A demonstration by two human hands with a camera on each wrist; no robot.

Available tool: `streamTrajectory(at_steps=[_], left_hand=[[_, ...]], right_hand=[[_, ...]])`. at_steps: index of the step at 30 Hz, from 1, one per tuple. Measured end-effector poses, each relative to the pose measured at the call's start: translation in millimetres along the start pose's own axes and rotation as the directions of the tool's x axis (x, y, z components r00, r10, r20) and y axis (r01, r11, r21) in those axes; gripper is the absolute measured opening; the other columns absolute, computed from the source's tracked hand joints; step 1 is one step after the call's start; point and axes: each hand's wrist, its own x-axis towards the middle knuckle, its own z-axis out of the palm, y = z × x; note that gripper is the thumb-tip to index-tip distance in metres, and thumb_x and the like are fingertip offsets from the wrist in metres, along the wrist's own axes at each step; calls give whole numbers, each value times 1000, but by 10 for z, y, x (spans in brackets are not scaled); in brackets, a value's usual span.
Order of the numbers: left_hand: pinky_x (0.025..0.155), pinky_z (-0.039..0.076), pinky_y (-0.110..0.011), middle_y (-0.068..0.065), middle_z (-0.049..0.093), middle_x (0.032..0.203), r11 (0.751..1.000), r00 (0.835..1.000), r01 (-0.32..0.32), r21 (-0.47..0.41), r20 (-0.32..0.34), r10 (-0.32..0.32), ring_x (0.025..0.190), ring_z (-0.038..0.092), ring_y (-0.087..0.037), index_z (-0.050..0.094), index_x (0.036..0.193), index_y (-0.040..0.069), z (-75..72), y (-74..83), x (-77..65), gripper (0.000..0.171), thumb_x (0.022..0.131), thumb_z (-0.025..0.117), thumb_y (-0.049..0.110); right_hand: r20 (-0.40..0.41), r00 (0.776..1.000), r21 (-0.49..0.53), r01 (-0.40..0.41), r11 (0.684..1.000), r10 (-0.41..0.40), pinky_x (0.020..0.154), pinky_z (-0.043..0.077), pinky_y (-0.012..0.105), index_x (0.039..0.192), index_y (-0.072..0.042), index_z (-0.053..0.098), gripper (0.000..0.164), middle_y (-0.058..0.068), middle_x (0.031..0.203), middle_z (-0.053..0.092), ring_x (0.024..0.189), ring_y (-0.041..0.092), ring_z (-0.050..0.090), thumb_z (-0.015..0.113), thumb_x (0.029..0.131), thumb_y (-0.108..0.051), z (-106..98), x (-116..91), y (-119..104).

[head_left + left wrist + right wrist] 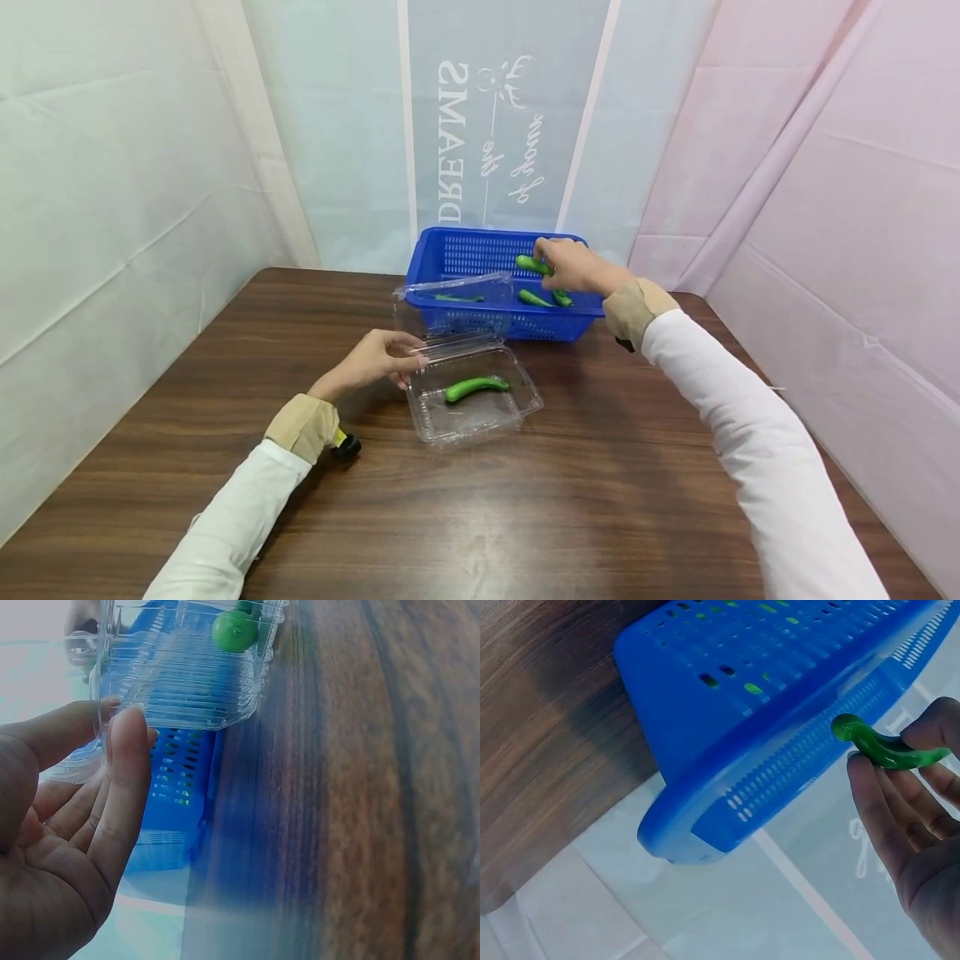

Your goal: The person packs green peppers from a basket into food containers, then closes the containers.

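Observation:
A clear plastic clamshell container point(435, 423) lies on the table with its lid point(453, 312) raised, one slim green eggplant point(476, 387) inside. My left hand point(377, 360) pinches its left edge near the hinge between thumb and fingers; the left wrist view shows the thumb on the clear wall. Behind stands a blue perforated basket point(491, 237) with several more green eggplants point(534, 298) in it. Over its right side, my right hand point(573, 265) holds a curved green eggplant point(889, 752) between thumb and fingertips, above the basket's rim.
The dark wood table point(480, 517) runs forward to a printed cloth backdrop point(360, 125), with cloth walls at both sides. The raised lid leans in front of the basket's left part, close against it. A strapped dark device point(347, 446) sits at the left wrist.

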Motion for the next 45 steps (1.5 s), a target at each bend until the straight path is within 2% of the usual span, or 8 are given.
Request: streamTrajectory(at_steps=[6,14,23,29,35,39,45], left_hand=[[61,49,-57,-31,58,94,1000,1000,5,-8,-7,-5,59,60,-33,54,112,-9,-9,-4,8,40,80,66,10],[62,49,-58,-32,58,94,1000,1000,7,-14,-8,-7,59,60,-33,52,113,-10,-27,9,8,41,80,66,9],[62,49,-58,-31,59,92,1000,1000,9,-9,-8,-9,60,60,-35,53,112,-9,-52,52,28,40,80,66,9],[60,49,-57,-31,59,91,1000,1000,-2,-4,-12,2,57,60,-32,54,111,-9,-61,1,56,39,79,67,9],[56,52,-50,-22,62,87,1000,999,-4,-16,-37,3,55,60,-27,55,110,-6,-39,-185,131,41,77,70,13],[54,53,-48,-19,63,85,1000,999,-16,-11,-51,16,55,60,-28,56,110,-5,-21,-250,153,43,76,71,15],[54,53,-48,-19,63,84,1000,999,-13,-3,-52,13,54,60,-28,55,111,-6,-3,-279,158,45,76,71,17]], right_hand=[[-86,992,42,97,994,-93,57,41,32,97,-7,46,35,6,76,49,68,20,47,68,70,-10,-96,-148,-18],[-135,980,83,157,984,-145,52,38,28,90,-10,39,37,5,72,45,61,18,44,68,67,-6,-223,-350,-68],[-130,952,-23,276,961,-276,45,37,23,87,-14,40,29,-2,79,41,57,12,42,62,69,-8,-319,-643,-427],[-110,929,-17,354,935,-353,46,36,23,88,-16,41,27,-5,81,40,57,12,41,60,71,-8,-245,-714,-658],[-94,883,-37,458,888,-460,46,35,23,90,-16,43,28,-5,82,40,57,11,39,60,70,-5,-73,-720,-881],[-76,855,-36,511,859,-512,52,39,21,93,-15,47,27,-5,86,44,64,9,42,60,72,-4,55,-696,-1014],[12,840,13,542,840,-542,61,46,22,99,-17,52,25,-6,94,48,72,7,49,64,78,-12,250,-648,-1160]])
